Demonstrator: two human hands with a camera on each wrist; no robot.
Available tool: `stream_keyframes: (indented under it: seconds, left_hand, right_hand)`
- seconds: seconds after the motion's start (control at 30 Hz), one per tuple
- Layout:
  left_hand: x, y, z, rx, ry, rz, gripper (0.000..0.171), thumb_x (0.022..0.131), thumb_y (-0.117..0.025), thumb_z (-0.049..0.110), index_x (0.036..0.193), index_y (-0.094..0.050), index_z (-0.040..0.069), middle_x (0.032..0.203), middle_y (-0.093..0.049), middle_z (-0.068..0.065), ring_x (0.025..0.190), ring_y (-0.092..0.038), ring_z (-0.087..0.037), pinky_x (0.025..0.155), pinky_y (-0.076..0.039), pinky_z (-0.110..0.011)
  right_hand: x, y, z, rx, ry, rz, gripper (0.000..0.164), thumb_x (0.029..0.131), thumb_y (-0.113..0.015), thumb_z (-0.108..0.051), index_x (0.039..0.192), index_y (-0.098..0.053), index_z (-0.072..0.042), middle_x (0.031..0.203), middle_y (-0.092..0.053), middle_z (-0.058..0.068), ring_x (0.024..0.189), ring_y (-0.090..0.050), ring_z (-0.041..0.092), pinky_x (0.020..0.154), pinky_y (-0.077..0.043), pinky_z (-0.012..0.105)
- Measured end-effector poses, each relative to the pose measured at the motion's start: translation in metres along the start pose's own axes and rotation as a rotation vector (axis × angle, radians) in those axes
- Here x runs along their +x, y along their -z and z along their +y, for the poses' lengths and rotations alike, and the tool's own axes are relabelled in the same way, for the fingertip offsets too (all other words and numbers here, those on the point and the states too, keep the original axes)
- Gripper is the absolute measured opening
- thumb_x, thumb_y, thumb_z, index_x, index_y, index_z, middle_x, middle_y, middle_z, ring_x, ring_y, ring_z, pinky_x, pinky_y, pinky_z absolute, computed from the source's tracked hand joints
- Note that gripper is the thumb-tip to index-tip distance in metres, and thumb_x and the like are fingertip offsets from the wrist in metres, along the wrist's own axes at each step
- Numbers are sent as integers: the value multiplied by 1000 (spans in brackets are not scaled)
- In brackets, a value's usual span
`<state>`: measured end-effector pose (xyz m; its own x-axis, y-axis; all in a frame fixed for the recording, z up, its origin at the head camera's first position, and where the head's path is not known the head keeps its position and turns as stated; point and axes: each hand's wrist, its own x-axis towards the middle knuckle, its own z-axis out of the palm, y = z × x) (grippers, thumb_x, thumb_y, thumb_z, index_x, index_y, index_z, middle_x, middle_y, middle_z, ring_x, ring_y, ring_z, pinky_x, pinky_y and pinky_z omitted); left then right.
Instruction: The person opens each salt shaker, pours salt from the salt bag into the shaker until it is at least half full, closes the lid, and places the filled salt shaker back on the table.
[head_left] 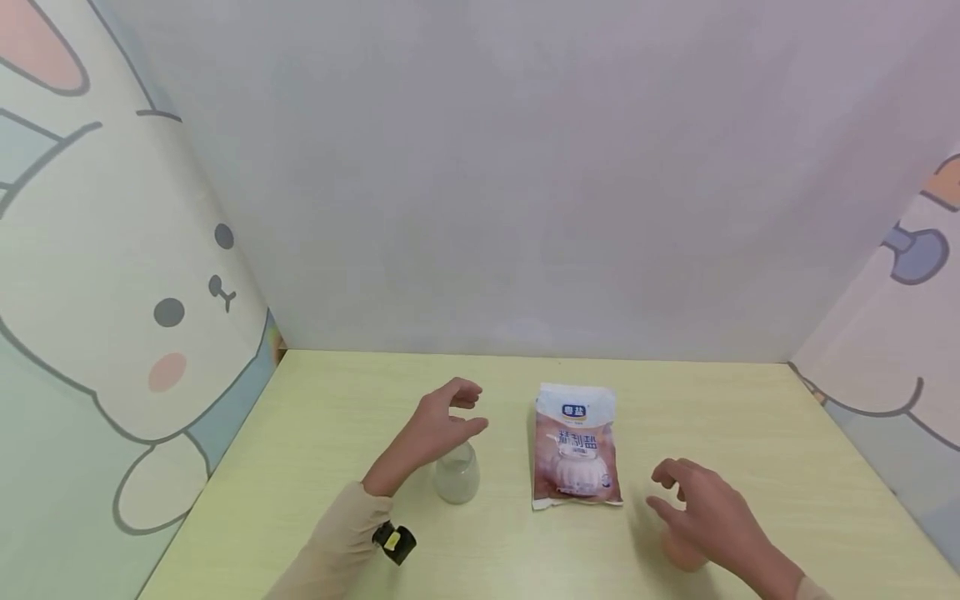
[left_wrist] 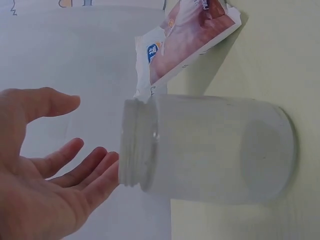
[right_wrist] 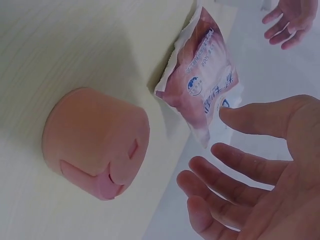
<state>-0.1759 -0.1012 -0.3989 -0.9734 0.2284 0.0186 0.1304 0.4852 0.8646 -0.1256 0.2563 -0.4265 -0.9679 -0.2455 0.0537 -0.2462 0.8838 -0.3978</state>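
A clear jar (head_left: 457, 475) with a threaded, uncapped neck stands upright on the table. My left hand (head_left: 442, 421) hovers by its mouth, fingers loosely bent and holding nothing; in the left wrist view, the fingertips overlap the rim of the jar (left_wrist: 220, 150). To the right of the jar lies a brown and white bag of salt (head_left: 576, 450). My right hand (head_left: 708, 508) is raised right of the bag, its fingers relaxed and gripping nothing. Below it sits a round pink lid (right_wrist: 97, 142) with a flap on top, partly hidden by that hand in the head view.
The pale wooden table (head_left: 345, 392) meets a plain light back wall (head_left: 525, 208). Side panels with cartoon animals (head_left: 112, 333) close off the left and right. A black strap device (head_left: 395, 542) is worn on the left wrist.
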Motion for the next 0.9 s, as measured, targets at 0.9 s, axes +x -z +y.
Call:
stream_keyframes:
  seconds: [0.9]
  left_hand:
    - [64,-13,18,14,-58,-126,27,87,-66,16,111,-61,5,107,-63,-12,97,-60,-24,77,-53,-33]
  right_hand:
    - [26,-17,-15,154,8,-81,21,72,-77,-7,85,-62,0,73,-60,5,62,-57,14,55,-50,26]
